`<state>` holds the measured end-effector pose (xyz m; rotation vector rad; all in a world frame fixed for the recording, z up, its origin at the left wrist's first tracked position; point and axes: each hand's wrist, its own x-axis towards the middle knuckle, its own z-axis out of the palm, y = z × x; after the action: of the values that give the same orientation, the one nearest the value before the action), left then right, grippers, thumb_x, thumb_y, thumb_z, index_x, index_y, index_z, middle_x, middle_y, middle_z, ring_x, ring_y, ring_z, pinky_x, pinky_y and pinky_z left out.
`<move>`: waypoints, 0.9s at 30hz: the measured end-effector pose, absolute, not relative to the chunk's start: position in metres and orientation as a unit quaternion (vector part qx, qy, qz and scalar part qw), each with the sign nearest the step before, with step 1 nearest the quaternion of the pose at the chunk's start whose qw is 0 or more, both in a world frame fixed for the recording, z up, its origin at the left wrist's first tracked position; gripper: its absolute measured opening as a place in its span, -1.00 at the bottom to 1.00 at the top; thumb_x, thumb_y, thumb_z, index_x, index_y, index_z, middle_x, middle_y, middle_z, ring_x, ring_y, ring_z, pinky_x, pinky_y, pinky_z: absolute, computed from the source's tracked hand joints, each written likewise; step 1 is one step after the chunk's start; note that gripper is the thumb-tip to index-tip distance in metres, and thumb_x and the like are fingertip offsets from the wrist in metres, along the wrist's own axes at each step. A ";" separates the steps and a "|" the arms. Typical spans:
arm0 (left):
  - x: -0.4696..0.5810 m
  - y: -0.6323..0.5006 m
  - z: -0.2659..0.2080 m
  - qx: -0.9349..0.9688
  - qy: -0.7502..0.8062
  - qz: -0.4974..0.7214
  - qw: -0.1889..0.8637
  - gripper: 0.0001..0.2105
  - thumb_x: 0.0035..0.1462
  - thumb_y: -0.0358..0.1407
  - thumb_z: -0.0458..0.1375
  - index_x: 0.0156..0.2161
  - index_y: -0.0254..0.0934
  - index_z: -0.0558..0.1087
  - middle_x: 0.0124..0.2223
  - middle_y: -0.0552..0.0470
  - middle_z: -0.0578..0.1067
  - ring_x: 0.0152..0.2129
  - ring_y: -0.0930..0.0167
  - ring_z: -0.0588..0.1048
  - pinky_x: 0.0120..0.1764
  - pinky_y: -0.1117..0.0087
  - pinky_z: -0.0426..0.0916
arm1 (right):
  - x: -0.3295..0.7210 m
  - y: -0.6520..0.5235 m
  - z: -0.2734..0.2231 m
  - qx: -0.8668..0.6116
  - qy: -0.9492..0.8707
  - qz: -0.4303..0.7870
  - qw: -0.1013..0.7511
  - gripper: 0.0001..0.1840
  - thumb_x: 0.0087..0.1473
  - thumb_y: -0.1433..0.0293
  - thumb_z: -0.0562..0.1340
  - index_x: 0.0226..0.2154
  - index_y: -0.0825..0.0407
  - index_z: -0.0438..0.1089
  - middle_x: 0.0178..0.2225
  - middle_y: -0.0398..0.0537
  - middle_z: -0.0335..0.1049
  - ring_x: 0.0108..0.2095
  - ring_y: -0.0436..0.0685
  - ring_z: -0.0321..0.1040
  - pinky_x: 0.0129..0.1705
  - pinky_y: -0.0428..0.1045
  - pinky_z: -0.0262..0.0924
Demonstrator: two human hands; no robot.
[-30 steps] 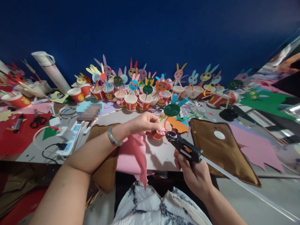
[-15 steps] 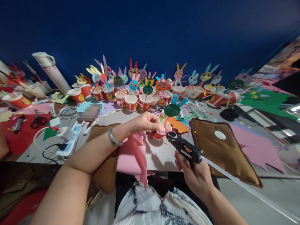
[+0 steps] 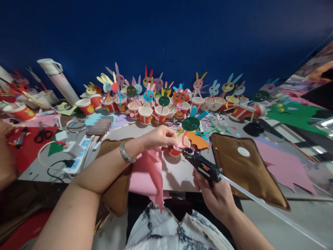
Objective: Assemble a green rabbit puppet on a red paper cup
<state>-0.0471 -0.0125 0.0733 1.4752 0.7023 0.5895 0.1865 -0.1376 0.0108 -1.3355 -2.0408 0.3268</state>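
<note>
My left hand (image 3: 166, 137) is closed in a pinch on a small pink piece (image 3: 179, 146) at the side of a red and white paper cup (image 3: 175, 151). From this cup rises a green rabbit head (image 3: 190, 124) with blue paper ears. My right hand (image 3: 214, 187) grips a black glue gun (image 3: 204, 166), with a long clear glue stick (image 3: 249, 192) running out of its back. The gun's nozzle end points at the cup, close to the pink piece; whether it touches cannot be made out. Pink paper (image 3: 148, 170) lies under my left wrist.
Several paper cups with rabbit heads (image 3: 148, 96) stand along the blue wall. A power strip (image 3: 78, 158), scissors (image 3: 43, 133) and a flask (image 3: 58, 80) are at the left. A brown cushion-like pad (image 3: 236, 163) lies at right. Another person's arm (image 3: 6, 156) shows at the left edge.
The glue gun in my right hand has shifted slightly left, nearer the cup. My left hand keeps its pinch. At the left edge, the other person's arm has come further into view.
</note>
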 end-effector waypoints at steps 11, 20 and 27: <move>-0.047 -0.011 0.072 0.639 0.308 0.270 0.651 -0.86 -0.06 -0.35 0.23 -0.53 -0.35 0.38 -0.63 0.09 0.43 -0.72 0.61 0.31 -0.62 0.58 0.13 | 0.185 -0.139 0.016 -0.512 -0.769 0.129 0.360 -0.71 0.32 0.25 0.07 -0.38 0.02 0.32 -0.55 -0.10 0.32 -0.53 0.07 0.27 -0.44 -0.02 0.19; -0.046 -0.012 0.072 0.633 0.315 0.267 0.655 -0.87 -0.09 -0.36 0.22 -0.54 -0.35 0.38 -0.63 0.09 0.43 -0.73 0.61 0.31 -0.62 0.59 0.13 | 0.180 -0.142 0.017 -0.507 -0.772 0.120 0.364 -0.71 0.33 0.28 0.04 -0.39 0.01 0.31 -0.48 -0.03 0.39 -0.49 0.10 0.34 -0.42 0.01 0.23; -0.046 -0.012 0.071 0.631 0.305 0.267 0.661 -0.82 -0.07 -0.31 0.27 -0.54 -0.35 0.38 -0.63 0.09 0.43 -0.71 0.60 0.33 -0.62 0.58 0.12 | 0.177 -0.140 0.019 -0.513 -0.776 0.117 0.348 -0.66 0.34 0.27 0.04 -0.46 -0.01 0.28 -0.51 -0.02 0.37 -0.49 0.11 0.34 -0.46 0.01 0.22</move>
<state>-0.0461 -0.0116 0.0711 1.4284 0.6896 0.6050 0.1769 -0.1403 0.0186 -1.3296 -2.0118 0.3042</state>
